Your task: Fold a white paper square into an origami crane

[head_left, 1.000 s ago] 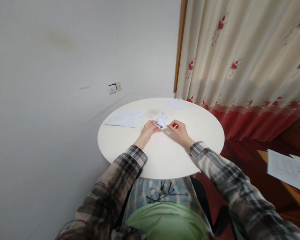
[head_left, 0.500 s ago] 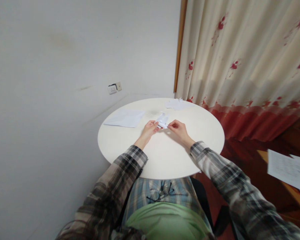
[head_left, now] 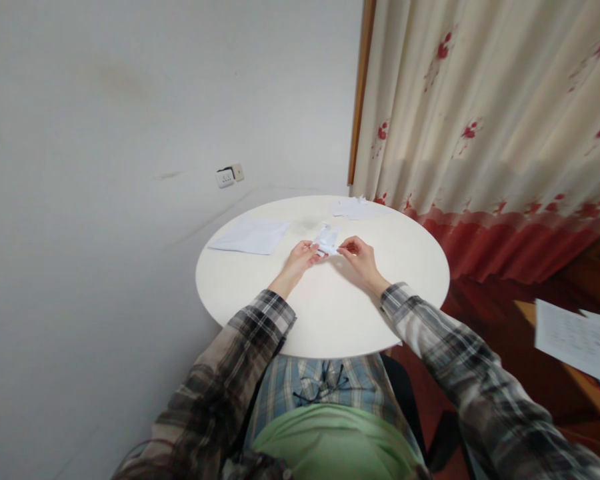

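Both hands meet over the middle of a round white table [head_left: 325,313]. My left hand [head_left: 303,259] is closed on a small piece of folded white paper [head_left: 327,249], with the thumb on top. At the paper's right end, the thumb and fingertips of my right hand [head_left: 359,259] pinch its edge. Another bit of white paper [head_left: 329,233] shows just behind the held piece; whether the two are joined I cannot tell. The fine folds are too small to make out.
White sheets [head_left: 250,236] lie at the table's left, and more paper with torn edges [head_left: 353,209] at the back. A wall with a socket [head_left: 225,178] stands left, a flowered curtain [head_left: 470,147] right. Written sheets [head_left: 575,337] rest on a wooden surface at lower right.
My right hand has shifted very slightly up and to the right, still pinching the paper's end. My left hand has barely moved.
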The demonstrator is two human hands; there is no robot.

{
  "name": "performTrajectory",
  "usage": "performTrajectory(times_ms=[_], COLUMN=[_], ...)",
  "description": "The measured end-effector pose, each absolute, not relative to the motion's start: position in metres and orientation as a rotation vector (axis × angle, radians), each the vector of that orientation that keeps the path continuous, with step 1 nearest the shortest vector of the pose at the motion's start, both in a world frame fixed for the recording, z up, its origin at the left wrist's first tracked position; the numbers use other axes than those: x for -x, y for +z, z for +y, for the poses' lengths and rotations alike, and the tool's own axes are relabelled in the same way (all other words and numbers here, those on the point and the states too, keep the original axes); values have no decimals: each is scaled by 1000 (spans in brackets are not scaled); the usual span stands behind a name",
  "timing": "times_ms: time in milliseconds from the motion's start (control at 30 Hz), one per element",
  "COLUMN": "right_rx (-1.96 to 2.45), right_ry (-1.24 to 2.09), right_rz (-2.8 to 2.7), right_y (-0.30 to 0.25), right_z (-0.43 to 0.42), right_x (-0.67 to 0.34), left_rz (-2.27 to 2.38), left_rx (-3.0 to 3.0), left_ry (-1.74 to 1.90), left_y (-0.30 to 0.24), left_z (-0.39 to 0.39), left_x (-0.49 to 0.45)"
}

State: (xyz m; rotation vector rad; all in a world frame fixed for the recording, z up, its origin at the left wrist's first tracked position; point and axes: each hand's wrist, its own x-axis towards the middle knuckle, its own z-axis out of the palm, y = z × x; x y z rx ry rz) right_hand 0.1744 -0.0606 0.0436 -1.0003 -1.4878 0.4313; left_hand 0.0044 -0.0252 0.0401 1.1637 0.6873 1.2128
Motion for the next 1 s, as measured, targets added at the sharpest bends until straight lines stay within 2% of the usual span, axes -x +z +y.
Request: performTrajectory(times_ms=[433, 767, 1000], right_rx=[996, 953, 1000], right_ry=[431, 667, 609], right_rz=[-1433, -1425, -1385], right_y=[41, 41, 43], right_z=[-54, -54, -54], right_x=[-180, -177, -178], left_rz=[738, 753, 753], left_rx=[-1212, -1204, -1270], left_ry=[1069, 1168, 1132], left_y=[42, 40, 40], left_z=[-28, -27, -29], left_x=[-2, -1, -3])
